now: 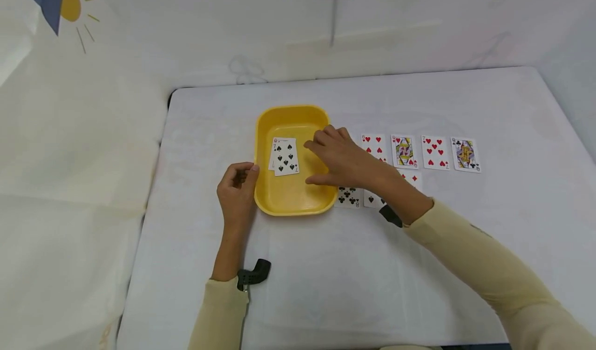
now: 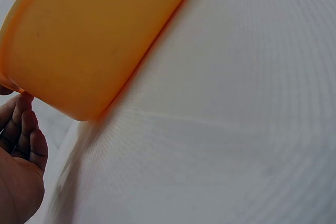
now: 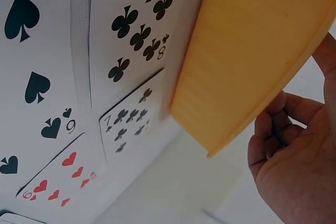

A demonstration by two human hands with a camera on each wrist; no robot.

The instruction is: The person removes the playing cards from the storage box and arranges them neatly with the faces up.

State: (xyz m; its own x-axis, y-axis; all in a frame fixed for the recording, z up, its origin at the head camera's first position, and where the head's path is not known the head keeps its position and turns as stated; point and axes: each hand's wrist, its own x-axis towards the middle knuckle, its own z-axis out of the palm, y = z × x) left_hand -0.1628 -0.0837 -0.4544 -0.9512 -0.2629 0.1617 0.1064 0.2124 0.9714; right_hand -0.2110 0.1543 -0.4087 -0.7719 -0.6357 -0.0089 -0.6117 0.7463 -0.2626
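Note:
My left hand (image 1: 237, 194) pinches the left rim of a yellow tray (image 1: 293, 205); in the left wrist view its fingers (image 2: 38, 148) curl at the rim. Inside the tray a seven of spades (image 1: 286, 157) overlaps another card, mostly covered, with a red corner mark. My right hand (image 1: 342, 158) hovers over the tray's right side, thumb and fingers apart, with no card visible between them. Just right of the tray lie an eight of clubs (image 3: 131, 40) and a seven of clubs (image 3: 128, 120), the latter hidden from the head view by the hand.
Face-up cards stand in two rows on the white-covered table (image 1: 326, 288): a six of hearts (image 1: 373, 145), queen of hearts (image 1: 404, 151), seven of hearts (image 1: 435, 152) and queen of clubs (image 1: 465, 154) behind. A spades card (image 1: 371, 200) and a diamonds card (image 1: 412, 177) are partly under the right forearm.

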